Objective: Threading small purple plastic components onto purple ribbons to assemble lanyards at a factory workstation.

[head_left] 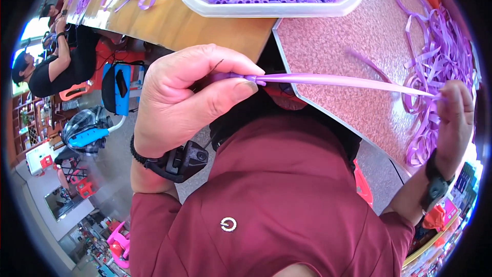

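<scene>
Left hand (179, 92): raised, flat glossy purple ribbon (343, 80) pinched
Right hand (457, 105): held out wide, ribbon gripped (stretched straight between)

free room over pink tabletop (333, 41), bead tub (271, 10) beyond, taut ribbon (338, 80) across the front, ribbon heap (443, 54) blocking right

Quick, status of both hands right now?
Left hand: closed, thumb and forefinger pinching the purple ribbon.
Right hand: closed, fingers gripping the same ribbon farther along, which is stretched between both hands.

L head cam, fisheye, facing dn, close-up
</scene>
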Available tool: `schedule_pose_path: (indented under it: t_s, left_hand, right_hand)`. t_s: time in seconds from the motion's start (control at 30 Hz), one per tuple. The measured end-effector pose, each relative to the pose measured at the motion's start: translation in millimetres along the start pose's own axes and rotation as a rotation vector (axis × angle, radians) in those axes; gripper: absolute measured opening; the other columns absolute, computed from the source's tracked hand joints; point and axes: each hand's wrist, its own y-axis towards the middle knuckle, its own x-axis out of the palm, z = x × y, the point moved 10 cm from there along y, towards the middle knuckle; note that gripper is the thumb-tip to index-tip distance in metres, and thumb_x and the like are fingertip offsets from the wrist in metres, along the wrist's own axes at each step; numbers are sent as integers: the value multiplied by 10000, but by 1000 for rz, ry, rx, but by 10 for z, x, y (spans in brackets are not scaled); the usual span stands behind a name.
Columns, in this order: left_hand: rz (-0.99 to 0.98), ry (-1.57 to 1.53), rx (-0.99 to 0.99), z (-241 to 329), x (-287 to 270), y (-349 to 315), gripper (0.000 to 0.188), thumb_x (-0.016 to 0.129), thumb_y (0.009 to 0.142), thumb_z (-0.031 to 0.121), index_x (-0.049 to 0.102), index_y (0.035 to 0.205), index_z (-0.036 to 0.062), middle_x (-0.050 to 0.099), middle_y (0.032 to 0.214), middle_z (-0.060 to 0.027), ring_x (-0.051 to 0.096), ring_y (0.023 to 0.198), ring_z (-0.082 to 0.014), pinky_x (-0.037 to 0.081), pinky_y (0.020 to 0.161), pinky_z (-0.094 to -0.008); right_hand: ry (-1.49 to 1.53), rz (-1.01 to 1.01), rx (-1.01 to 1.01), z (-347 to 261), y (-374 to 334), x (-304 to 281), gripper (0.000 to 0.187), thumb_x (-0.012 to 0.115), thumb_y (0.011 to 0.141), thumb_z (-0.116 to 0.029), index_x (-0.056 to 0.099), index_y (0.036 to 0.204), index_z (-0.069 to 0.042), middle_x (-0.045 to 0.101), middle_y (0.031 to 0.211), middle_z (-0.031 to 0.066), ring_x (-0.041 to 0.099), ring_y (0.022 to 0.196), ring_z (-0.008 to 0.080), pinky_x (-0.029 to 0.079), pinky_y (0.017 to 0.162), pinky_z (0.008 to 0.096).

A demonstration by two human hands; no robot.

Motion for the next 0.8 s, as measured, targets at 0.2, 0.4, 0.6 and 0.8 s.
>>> schedule_pose_path:
  t_s: [0.2, 0.4, 0.6, 0.8]
  left_hand:
    - [45, -18, -1, 44, -103, -17, 118, 612, 786, -15, 633, 901, -12, 541, 695, 39, 456, 608, -3, 346, 530, -147]
    - [164, -102, -117, 8, -265, -35, 127, 584, 790, 21, 600, 911, -15, 569, 813, -6, 478, 665, -20, 366, 594, -153]
    - [-2, -191, -111, 32, 172, 151, 140, 620, 776, 31, 618, 906, -20, 551, 741, 8, 449, 640, -18, 338, 574, -149]
    - [-58, 284, 48, 323, 282, 332, 165, 589, 758, -39, 623, 919, -30, 538, 788, -2, 471, 682, -50, 355, 600, -167]
  right_hand:
    - [-441, 304, -53, 46, 253, -1185, 324, 419, 937, -149, 495, 1245, -86, 477, 1201, 0, 375, 673, 29, 322, 642, 176]
    - [-480, 397, -225, -20, 342, -1418, 254, 486, 894, -201, 604, 1008, -7, 541, 758, 13, 407, 589, 89, 319, 534, 224]
    - [-159, 332, -44, 259, 332, -1182, 261, 515, 899, -145, 576, 1129, -39, 551, 849, -49, 389, 619, -5, 274, 526, 121]
    - [3, 57, -50, -96, 259, -137, 184, 575, 859, -161, 607, 978, -25, 551, 768, -28, 382, 583, -6, 254, 514, 120]
